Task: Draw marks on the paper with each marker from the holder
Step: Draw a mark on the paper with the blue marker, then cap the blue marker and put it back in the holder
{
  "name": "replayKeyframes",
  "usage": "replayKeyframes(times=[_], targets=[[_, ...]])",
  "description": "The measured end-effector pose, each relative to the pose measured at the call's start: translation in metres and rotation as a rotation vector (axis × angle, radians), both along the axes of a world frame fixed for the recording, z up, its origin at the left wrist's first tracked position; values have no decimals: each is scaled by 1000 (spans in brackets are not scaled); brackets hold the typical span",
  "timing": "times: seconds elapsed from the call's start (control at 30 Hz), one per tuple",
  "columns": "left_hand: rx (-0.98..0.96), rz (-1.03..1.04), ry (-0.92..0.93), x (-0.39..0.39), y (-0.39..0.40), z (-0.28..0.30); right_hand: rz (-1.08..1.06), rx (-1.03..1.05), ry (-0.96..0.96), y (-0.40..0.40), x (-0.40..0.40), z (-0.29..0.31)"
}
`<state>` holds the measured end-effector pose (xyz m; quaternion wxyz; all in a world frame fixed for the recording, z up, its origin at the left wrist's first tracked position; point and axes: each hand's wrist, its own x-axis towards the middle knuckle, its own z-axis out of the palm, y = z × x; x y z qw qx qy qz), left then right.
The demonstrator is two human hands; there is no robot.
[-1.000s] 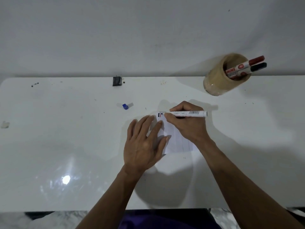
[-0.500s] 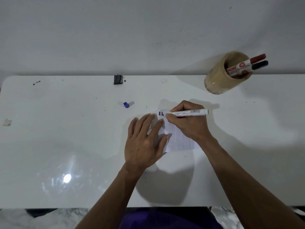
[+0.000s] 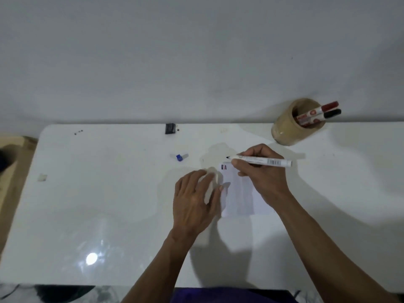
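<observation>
Paper flat on worktop, short marks at far corner. Right hand grips uncapped marker, tip just beyond paper. Left hand spread flat beside paper, fingertips on edge. Holder beyond paper, two markers inside.

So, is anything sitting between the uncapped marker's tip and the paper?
Nothing visible. The white uncapped marker in the right hand has its tip just beyond the top edge of the white paper sheet, near the dark marks. The left hand rests at the paper's left edge, clear of that corner.
</observation>
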<state>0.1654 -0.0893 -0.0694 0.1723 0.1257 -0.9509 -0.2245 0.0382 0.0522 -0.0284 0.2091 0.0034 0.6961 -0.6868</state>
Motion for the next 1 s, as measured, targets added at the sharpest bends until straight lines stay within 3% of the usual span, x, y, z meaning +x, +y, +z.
replayKeyframes(times=[0.17,0.37,0.63,1.0], targets=[[6,228,-67,-16,-41,24,-41,-106,-51,-7,8,20],[61,152,-445,-40,-76,33,-59,-113,-101,-18,19,26],[7,163,-556,-39,-90,31,-110,-90,-121,-21,28,36],[859,258,-29,14,-76,104,-142,-152,38,-58,66,91]])
